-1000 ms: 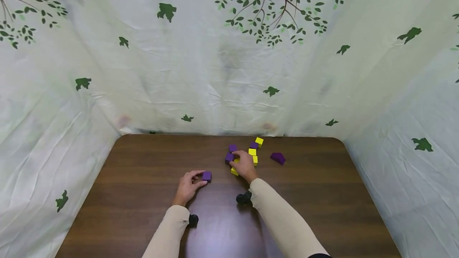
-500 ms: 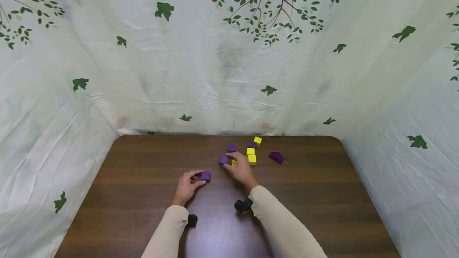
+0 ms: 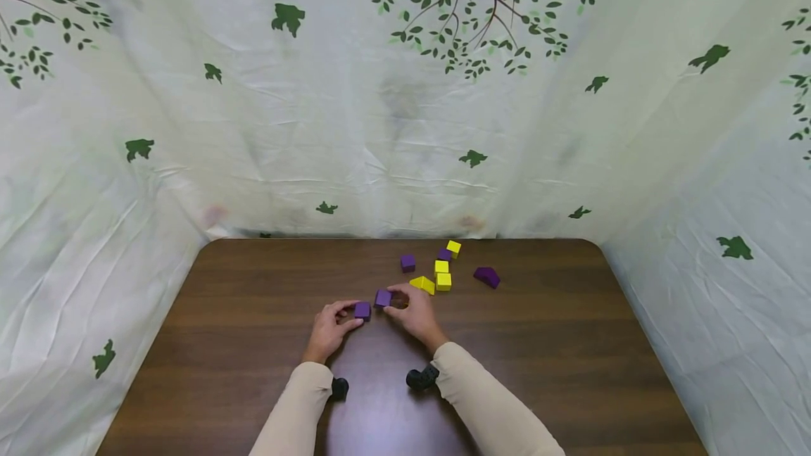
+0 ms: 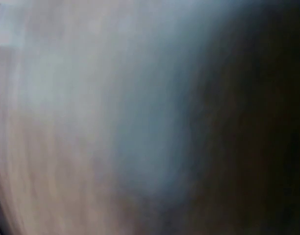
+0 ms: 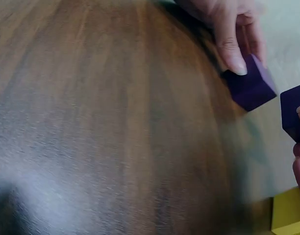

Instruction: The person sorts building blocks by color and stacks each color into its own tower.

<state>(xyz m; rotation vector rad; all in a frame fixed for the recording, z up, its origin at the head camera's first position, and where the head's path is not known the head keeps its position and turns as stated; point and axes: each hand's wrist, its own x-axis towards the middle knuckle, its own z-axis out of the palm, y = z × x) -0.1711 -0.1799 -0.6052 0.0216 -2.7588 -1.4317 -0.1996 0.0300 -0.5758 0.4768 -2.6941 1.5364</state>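
Sleeves first, nearest the camera: two beige ones coming in from the bottom edge, each with a small black wrist camera strapped on. Left hand [image 3: 329, 329] sits on the dark wood desk [image 3: 253, 371] with its grip pinched round a purple cube [image 3: 362, 310], thumb and fingertips on it, and the cube looks to be down on the desk. The left wrist view is just a blur, so nothing to get from it. Right hand [image 3: 412, 312] is just to the right, and its grip is closed on a second purple cube [image 3: 383, 298], held at the fingertips. The two cubes are really close, almost side by side with a sliver of gap, which the right wrist view shows too. Can't tell whether the right hand's cube is resting on the desk or a hair above it.

Further back is the loose pile: a yellow wedge [image 3: 422, 284] just beyond the right hand, a yellow cube [image 3: 443, 281] beside it, another yellow block [image 3: 441, 266] right behind that, a small purple block [image 3: 445, 255] and one more yellow cube [image 3: 453, 248] near the far edge. A lone purple cube [image 3: 408, 262] sits off to the left of that group, and a purple wedge [image 3: 487, 276] lies apart on the right. Behind it all hangs a pale curtain [image 3: 405, 125] printed with green leaves and branches.
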